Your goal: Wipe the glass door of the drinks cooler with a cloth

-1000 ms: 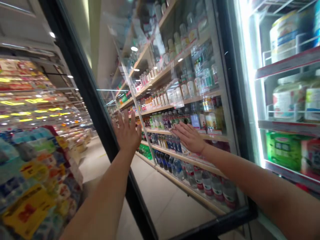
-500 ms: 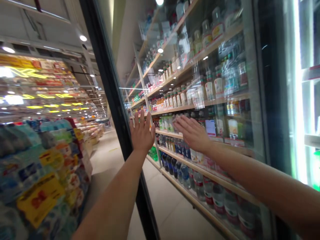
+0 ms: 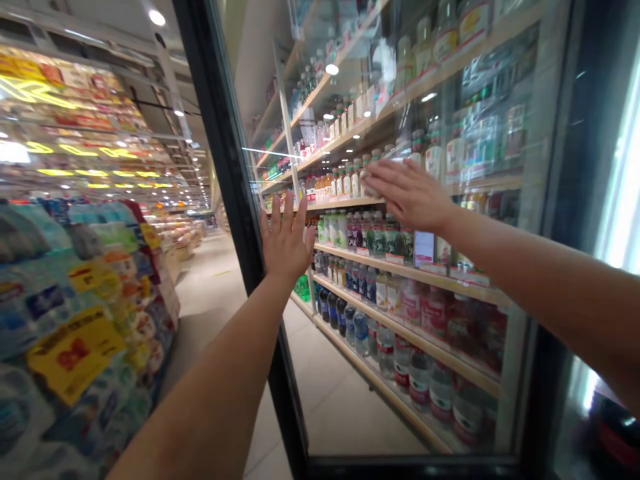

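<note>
A glass door (image 3: 345, 413) with a black frame stands swung out in front of me. My left hand (image 3: 287, 240) lies against the glass beside the left frame bar, fingers spread. My right hand (image 3: 413, 193) is further right and higher, its palm turned to the glass and its fingers stretched close together. A pale patch shows by its fingertips; whether that is a cloth or something behind the pane I cannot tell. Through the glass appear shelves with rows of drink bottles (image 3: 383, 237), and a small white sign (image 3: 425, 248) below my right hand.
On the left rises a stack of wrapped goods (image 3: 37, 293) with a yellow price sign (image 3: 75, 353). A tiled aisle (image 3: 210, 280) runs back between the stack and the door. At the far right a bright light strip (image 3: 623, 200) glows inside the cooler.
My right hand has moved upward across the glass. My left hand stays spread near the frame bar. The view has tilted down, bringing the door's bottom frame into sight.
</note>
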